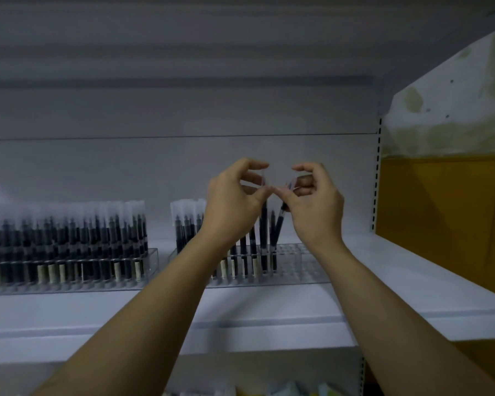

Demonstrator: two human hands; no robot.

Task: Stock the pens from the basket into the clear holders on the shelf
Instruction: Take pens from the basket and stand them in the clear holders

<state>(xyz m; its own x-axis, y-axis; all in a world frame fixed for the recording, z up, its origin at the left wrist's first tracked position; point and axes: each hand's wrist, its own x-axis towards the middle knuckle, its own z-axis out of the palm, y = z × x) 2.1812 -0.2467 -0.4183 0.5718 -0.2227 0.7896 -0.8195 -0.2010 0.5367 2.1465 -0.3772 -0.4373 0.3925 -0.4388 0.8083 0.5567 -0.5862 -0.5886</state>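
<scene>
White shelf (397,284) bore a full holder (152,262) well left of the hands and a part-filled holder (303,262), clear and slotted, just beneath them. Left hand (235,201) pinched an upright pen (264,224) by its frosted cap. Right hand (316,205), nearer the empty slots below, pinched a tilted pen (279,225).

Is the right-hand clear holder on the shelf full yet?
No, the right-hand holder has rows of empty slots at its right end, past the last pens standing in it.
</scene>
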